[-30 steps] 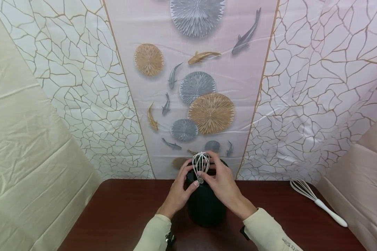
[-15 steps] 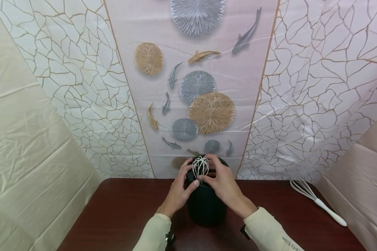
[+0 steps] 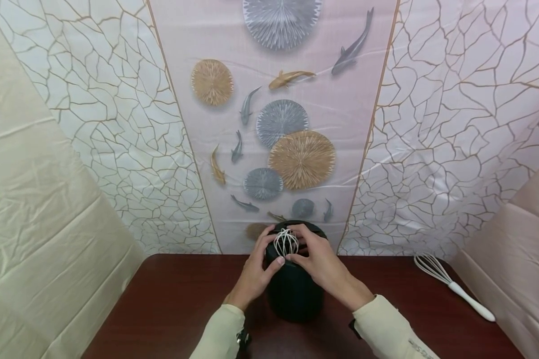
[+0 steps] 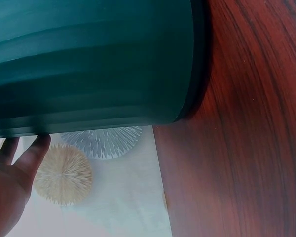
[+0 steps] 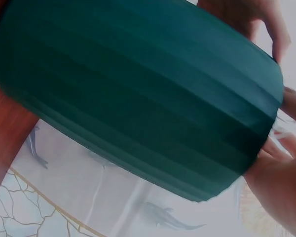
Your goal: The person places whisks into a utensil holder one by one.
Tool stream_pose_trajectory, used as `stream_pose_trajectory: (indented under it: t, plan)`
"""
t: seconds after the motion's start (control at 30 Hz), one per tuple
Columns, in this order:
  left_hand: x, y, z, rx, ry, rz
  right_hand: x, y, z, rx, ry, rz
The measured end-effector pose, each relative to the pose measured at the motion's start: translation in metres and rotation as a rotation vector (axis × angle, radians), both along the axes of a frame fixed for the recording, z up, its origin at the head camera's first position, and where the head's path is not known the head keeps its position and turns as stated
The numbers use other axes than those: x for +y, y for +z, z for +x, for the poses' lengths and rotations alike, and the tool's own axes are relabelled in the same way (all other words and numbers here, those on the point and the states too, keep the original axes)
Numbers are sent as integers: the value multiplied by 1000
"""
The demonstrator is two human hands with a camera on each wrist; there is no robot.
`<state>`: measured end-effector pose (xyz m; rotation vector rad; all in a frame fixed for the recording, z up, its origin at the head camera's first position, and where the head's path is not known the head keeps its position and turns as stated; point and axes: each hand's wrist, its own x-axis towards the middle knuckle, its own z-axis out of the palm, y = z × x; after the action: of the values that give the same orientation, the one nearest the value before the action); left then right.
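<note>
Found lower end of wire whisk [image 3: 286,243] hidden | noted loops up, long axis near-upright | gripped green canister [image 3: 295,294] with left hand [image 3: 254,268], pinched whisk with right hand [image 3: 320,260].

Pair of bare hands, left [image 3: 255,270] and right [image 3: 322,263], with short fingernails showing on the thumbs. Left sleeve, long, pale cream fabric [image 3: 220,331], plain, lightly creased, its edge meeting the wrist. Right sleeve, matching pale cream fabric [image 3: 386,324], marked along the forearm with small dark grey lettering [image 3: 421,348], too small to read. Left wrist: compact black device with shiny highlights [image 3: 243,339]. Right wrist: small black piece at the cuff [image 3: 354,328], partly hidden.
</note>
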<state>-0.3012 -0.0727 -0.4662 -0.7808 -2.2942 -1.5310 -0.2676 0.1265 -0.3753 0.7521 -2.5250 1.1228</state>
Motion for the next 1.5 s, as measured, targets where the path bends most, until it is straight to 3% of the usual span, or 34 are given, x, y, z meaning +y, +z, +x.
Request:
stream_pose_trajectory:
  t: [0.2,0.53,0.83,0.93,1.1,1.23,1.5]
  plan:
    - [1,-2,0,0,-21,-15,11,8,3,-72,36,27]
    - [-3,-1,-3,9,-34,-15,7,9,4,-43,-9,-7]
    - [-8,3,0,33,24,-110,12,3,6,-27,-20,14]
    - [-6,5,2,36,35,-140,19,-1,7,3,-65,24]
    - [-1,12,7,-8,103,-186,34,-10,7,70,-151,59]
    - [5,17,15,-46,157,-188,46,-23,7,10,-162,51]
    - [14,22,22,-15,198,-182,58,-45,9,-52,-174,50]
